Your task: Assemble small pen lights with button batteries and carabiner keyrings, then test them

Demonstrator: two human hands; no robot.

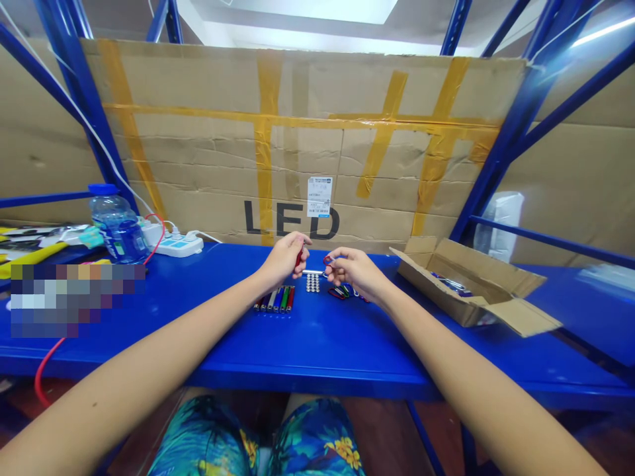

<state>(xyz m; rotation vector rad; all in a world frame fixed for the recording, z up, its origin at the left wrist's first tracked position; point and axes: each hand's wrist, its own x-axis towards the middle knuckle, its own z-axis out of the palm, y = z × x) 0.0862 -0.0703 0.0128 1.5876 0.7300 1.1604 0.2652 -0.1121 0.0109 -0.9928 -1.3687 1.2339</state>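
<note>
My left hand (286, 258) is raised just over the blue table, its fingers closed round a small red metal tube (299, 254). My right hand (356, 270) pinches a red carabiner clip (327, 260), a short gap away from the left. Below the left hand lies a row of several slim coloured tubes (274, 299) with silver ends. Between the hands, small round silver pieces (313, 283) are lined up in a grid, with a silver rod (312, 272) behind them. Several coloured carabiners (340, 291) lie under my right hand, partly hidden by it.
An open cardboard box (466, 294) with small items inside stands to the right. On the left are a blue-capped bottle (118, 225), a white power strip (178, 244) and a red cable (47, 370). A taped cardboard sheet (208, 165) and blue posts (516, 132) close off the back.
</note>
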